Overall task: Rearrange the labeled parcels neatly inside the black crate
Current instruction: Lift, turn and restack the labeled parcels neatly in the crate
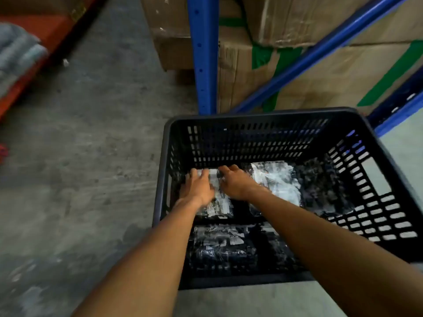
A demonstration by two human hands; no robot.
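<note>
A black slotted crate (258,115) stands on the concrete floor. Inside lie several dark parcels in shiny plastic with white labels. Both my hands rest on the far left parcel (218,200): my left hand (198,187) lies flat on its left side with fingers spread, and my right hand (235,181) presses on its right edge with fingers curled. A second labeled parcel (278,181) lies to the right, a darker one (325,186) beyond it. Another parcel (222,245) lies near the crate's front wall, between my forearms.
Blue steel rack posts (204,53) and a slanted brace stand right behind the crate, with taped cardboard boxes (309,65) stacked behind them. An orange beam and grey bundles (16,56) are at the far left. Bare concrete floor (91,145) lies left of the crate.
</note>
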